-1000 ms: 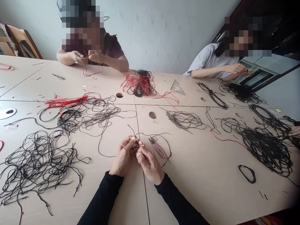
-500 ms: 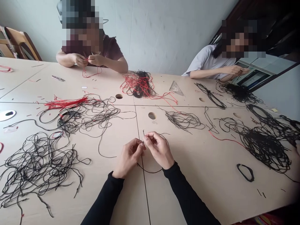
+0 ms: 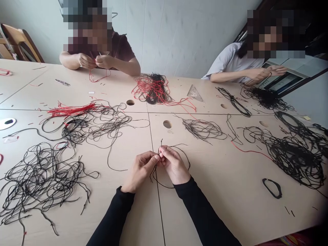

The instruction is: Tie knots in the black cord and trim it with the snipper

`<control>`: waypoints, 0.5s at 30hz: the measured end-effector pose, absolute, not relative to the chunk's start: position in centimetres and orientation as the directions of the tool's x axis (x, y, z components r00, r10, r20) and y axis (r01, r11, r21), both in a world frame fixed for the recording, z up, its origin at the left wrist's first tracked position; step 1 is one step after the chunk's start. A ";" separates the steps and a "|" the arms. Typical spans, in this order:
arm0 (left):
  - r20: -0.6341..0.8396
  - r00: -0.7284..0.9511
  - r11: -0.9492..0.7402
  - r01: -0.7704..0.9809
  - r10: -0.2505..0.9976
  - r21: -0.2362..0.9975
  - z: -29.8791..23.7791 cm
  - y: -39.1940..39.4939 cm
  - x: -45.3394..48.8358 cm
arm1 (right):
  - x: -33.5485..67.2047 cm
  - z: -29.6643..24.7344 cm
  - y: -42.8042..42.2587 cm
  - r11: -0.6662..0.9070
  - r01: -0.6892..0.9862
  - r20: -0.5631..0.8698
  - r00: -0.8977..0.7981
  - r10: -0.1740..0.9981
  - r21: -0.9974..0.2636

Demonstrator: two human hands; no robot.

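My left hand and my right hand meet above the table seam, both closed in a pinch on a thin black cord. A short end of the cord sticks up between the fingertips. Below them, more ends hang down, and a loop of it curves around beneath my right hand and out to its right. Just where the fingers press together, the cord is mostly hidden, so any knot there cannot be made out.
A tangled black cord pile lies at left, a red cord bundle behind it. Black cord heaps and a small black loop lie at right. Farther back is a clear triangle ruler. Two co-workers handle cords across the table.
My hands have drawn closer together, the right fingers now touching the left. Cord ends now hang below them. The co-worker at right has moved their hands; the view has shifted slightly.
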State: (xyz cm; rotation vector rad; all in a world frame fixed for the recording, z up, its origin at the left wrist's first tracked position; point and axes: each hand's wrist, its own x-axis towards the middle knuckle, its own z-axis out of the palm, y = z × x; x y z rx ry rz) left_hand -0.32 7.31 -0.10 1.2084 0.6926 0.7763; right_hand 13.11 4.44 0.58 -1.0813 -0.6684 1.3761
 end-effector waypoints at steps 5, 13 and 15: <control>-0.052 0.614 0.207 -0.184 0.788 0.961 -0.5 7.6 -0.4 | 12.6 0.7 4.4 -0.204 -0.724 -0.417 0.125 0.900 -0.659; -0.100 0.639 0.285 -0.194 0.763 0.939 -0.5 7.9 -0.5 | 12.6 0.2 4.2 -0.209 -0.845 -0.481 0.063 0.875 -0.491; -0.094 0.645 0.282 -0.194 0.758 0.940 -0.5 7.9 -0.5 | 12.5 0.2 4.2 -0.211 -0.859 -0.486 0.049 0.873 -0.466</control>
